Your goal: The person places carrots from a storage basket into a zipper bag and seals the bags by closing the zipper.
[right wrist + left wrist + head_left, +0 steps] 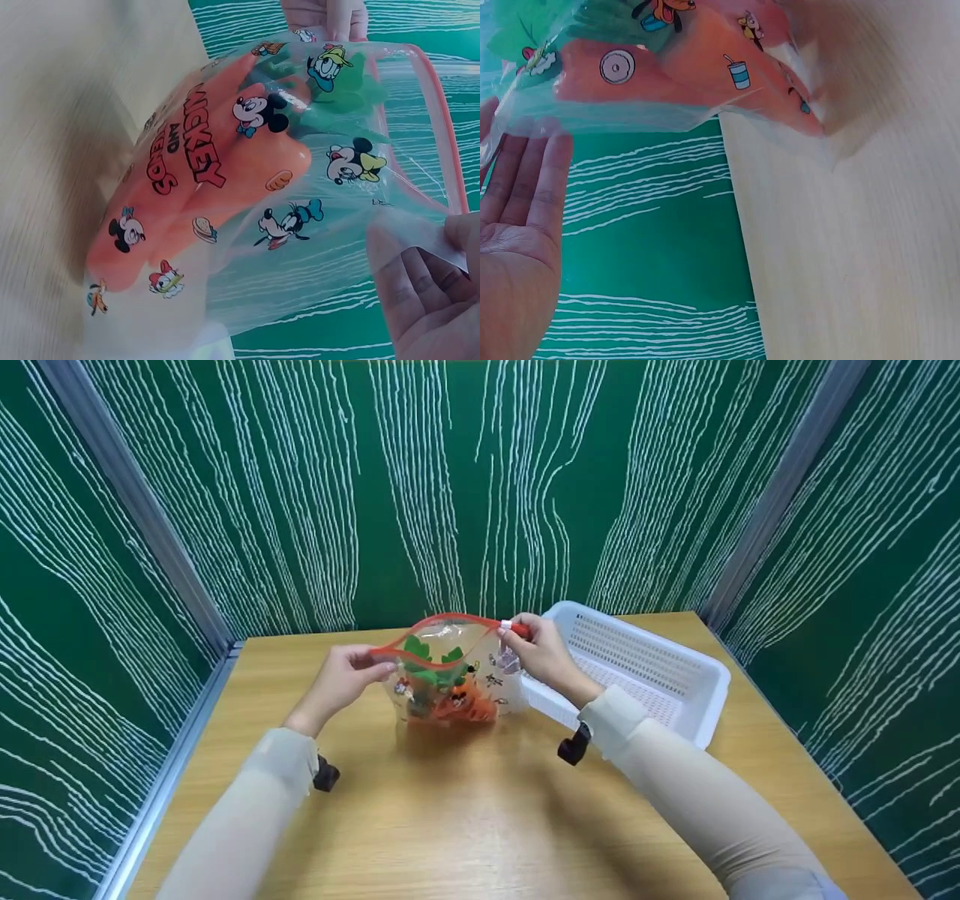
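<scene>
A clear zip bag [510, 694] with a red zipper edge [431, 661] and cartoon prints stands upright on the table, its mouth spread in a loop. Inside lie orange carrots [247, 169] with green leafy tops [427, 671]. My left hand [341, 679] pinches the left corner of the mouth between thumb and fingers. At the right corner, beside the white slider [506, 625], my right hand [549, 654] grips the red edge. The left wrist view has the bag's lower part above the left palm [521, 247]; the mouth is out of that view.
A white plastic basket [712, 690] with slotted walls sits right of the bag, partly behind the right forearm. The wooden table [465, 825] is bordered by green panels [480, 510] with white lines at the back and sides.
</scene>
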The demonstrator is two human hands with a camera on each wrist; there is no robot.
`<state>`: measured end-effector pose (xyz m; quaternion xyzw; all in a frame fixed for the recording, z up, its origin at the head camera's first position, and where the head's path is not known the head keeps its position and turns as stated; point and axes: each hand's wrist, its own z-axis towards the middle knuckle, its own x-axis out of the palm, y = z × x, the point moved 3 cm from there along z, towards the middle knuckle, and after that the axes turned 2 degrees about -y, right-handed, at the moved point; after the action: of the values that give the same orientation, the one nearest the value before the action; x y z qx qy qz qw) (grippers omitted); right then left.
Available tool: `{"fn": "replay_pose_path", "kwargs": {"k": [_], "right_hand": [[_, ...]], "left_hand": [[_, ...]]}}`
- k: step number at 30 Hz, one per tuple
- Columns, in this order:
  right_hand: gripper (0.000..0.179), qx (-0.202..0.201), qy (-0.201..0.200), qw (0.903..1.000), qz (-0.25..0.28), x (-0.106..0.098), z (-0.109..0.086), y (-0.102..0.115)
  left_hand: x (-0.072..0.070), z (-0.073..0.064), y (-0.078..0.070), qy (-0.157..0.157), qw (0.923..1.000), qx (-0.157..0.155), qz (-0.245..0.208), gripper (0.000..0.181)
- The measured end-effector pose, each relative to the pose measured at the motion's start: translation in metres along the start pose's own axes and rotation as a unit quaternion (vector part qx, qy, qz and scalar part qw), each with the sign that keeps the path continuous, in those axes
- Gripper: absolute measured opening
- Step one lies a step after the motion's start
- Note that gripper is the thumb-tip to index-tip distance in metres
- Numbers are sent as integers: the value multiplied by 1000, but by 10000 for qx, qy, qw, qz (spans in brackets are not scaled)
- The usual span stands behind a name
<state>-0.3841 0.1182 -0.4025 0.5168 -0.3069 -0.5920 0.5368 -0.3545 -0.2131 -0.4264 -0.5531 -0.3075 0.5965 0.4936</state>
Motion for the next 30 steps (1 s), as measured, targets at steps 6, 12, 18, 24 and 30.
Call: {"fn": "replay_pose_path", "kwargs": {"k": [6, 12, 18, 24, 30], "right_hand": [[13, 42, -185, 9997, 123, -10, 2, -2], [13, -24, -300, 9995, 7, -20, 1, -4], [9, -488, -518, 9971, -281, -28, -2, -3], [14, -781, -153, 9962, -346, -34, -5, -1], [22, -921, 163, 9951, -327, -35, -8, 3]], "left_hand": [[-8, 3, -5, -288, 9995, 29, -102, 26], [-13, 7, -11, -569, 9978, 223, -273, 23], [-15, 9, -10, -850, 9961, 168, -181, 24], [-14, 9, -11, -945, 9955, 112, 4, 26], [-9, 10, -24, -1049, 9937, 272, 287, 33]]}}
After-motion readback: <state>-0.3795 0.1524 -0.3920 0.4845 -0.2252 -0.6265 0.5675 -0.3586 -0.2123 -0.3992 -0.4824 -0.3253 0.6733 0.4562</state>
